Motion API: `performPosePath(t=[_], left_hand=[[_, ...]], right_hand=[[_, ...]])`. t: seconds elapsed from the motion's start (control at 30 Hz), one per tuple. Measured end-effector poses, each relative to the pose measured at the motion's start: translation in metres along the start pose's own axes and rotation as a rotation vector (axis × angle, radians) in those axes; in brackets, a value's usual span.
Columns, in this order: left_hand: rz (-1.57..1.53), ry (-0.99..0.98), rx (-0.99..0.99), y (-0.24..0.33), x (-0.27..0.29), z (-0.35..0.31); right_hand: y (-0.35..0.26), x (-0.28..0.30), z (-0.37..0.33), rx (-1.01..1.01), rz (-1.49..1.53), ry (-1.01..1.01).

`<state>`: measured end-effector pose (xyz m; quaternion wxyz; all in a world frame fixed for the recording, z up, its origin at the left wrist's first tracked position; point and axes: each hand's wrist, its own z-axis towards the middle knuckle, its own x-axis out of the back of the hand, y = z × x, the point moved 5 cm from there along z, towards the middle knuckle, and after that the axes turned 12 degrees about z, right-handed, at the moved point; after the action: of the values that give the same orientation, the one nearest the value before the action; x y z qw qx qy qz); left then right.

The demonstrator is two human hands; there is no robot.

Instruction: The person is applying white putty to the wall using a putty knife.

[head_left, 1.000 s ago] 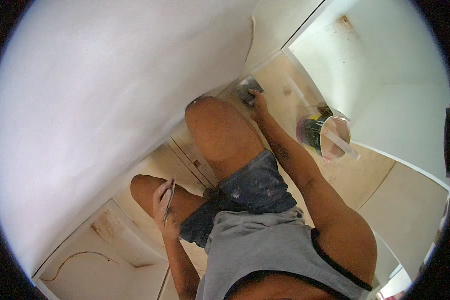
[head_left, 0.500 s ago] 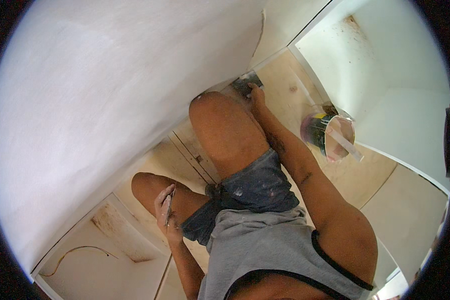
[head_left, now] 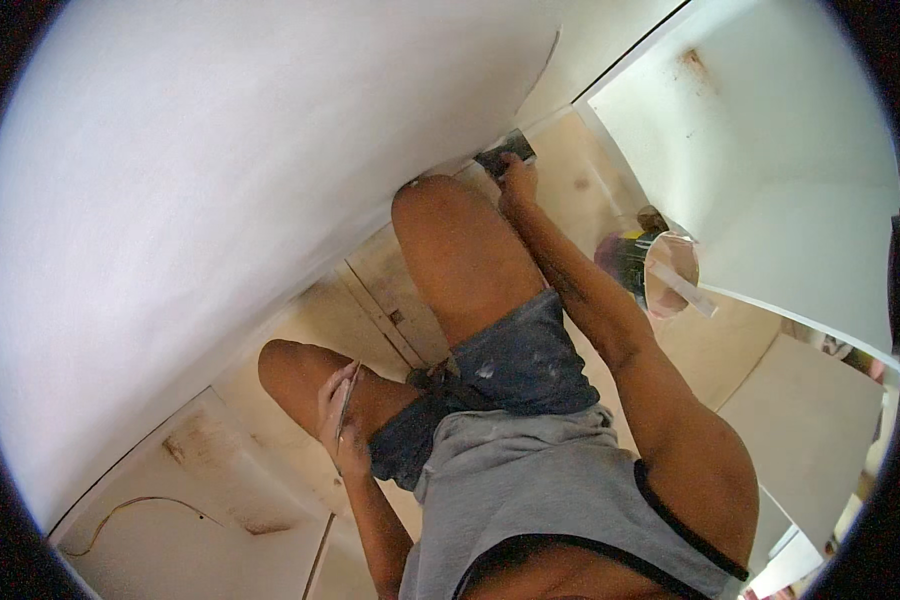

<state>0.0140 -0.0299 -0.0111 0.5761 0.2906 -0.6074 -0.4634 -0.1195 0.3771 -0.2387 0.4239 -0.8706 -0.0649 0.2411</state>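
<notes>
My right hand (head_left: 519,178) is at the far end of my reach, closed on a dark, flat, square-edged scraper (head_left: 506,153) with pale smears. The scraper lies against the foot of the white wall (head_left: 230,150), beside my knee. My left hand (head_left: 341,420), dusted with white, rests over my left thigh. Its fingers close around a thin flat blade (head_left: 349,397) seen almost edge-on; its exact kind does not show.
A dark tub (head_left: 627,262) with a pale stick (head_left: 682,287) across its mouth stands on the light wooden floor at right. White panels (head_left: 790,150) rise behind it. A thin wire (head_left: 150,500) lies in a white recess (head_left: 200,560) at lower left. A narrow slotted strip (head_left: 380,315) crosses the floor.
My right hand and the scraper have shifted slightly outward and to the right along the wall's foot. My left hand keeps its blade, now tilted a little more. The whole view has shifted slightly.
</notes>
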Motion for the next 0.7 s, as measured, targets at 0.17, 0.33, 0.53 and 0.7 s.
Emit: performPosePath(t=[0.17,0.33,0.53,0.7], left_hand=[[-0.138,0.02,0.114,-0.04,-0.003,-0.003],[-0.238,0.037,0.261,-0.071,-0.001,0.003],[-0.495,-0.056,0.218,-0.068,-0.007,0.019],[-0.588,-0.135,-0.036,-0.045,-0.009,0.034]], right_hand=[[-0.072,-0.032,-0.043,0.16,0.127,-0.06],[-0.162,-0.075,-0.099,0.37,0.092,-0.197],[-0.246,-0.12,-0.17,0.582,-0.015,-0.353],[-0.288,-0.148,-0.225,0.843,-0.274,-0.325]])
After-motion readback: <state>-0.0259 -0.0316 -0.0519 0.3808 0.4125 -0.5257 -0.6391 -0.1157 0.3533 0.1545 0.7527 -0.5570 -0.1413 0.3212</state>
